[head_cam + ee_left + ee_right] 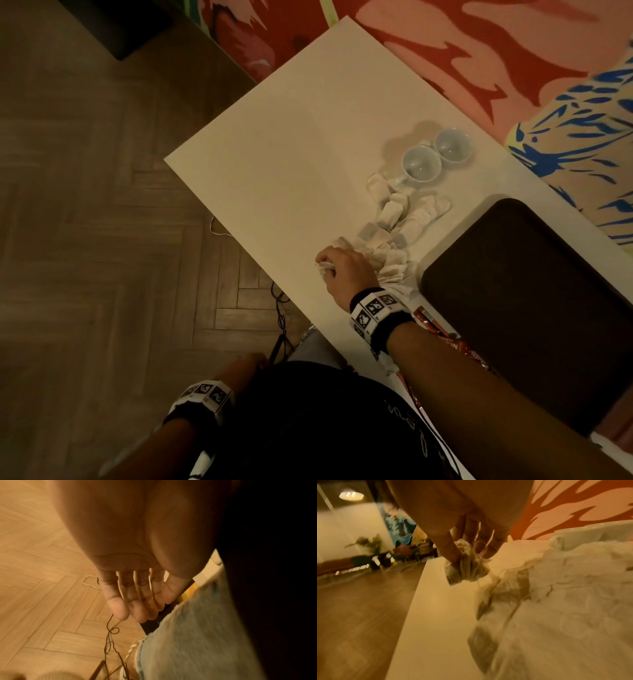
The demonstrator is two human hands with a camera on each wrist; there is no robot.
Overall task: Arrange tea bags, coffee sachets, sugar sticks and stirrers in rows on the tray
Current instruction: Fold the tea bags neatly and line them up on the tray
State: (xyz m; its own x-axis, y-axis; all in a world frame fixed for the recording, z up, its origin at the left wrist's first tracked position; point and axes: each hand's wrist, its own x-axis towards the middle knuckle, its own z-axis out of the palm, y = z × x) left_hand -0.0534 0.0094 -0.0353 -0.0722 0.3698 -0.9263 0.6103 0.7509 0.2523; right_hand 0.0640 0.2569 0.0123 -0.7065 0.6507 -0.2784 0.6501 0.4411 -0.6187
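My right hand [330,269] [471,550] grips a bunch of tea bags [465,569] with strings at the left end of a loose pile of tea bags [390,260] and white sachets [416,217] on the white table [291,144]. The dark brown tray [534,301] lies to the right of the pile, bare where it shows. Red coffee sachets [442,330] poke out from under my right forearm beside the tray. My left hand [135,601] hangs below the table beside my knee, fingers straight and holding nothing.
Two white cups [435,156] stand behind the pile. The table's left edge is close to my right hand, with wooden floor [85,222] and thin cables [281,315] below. A patterned red and blue wall [513,51] runs behind the table.
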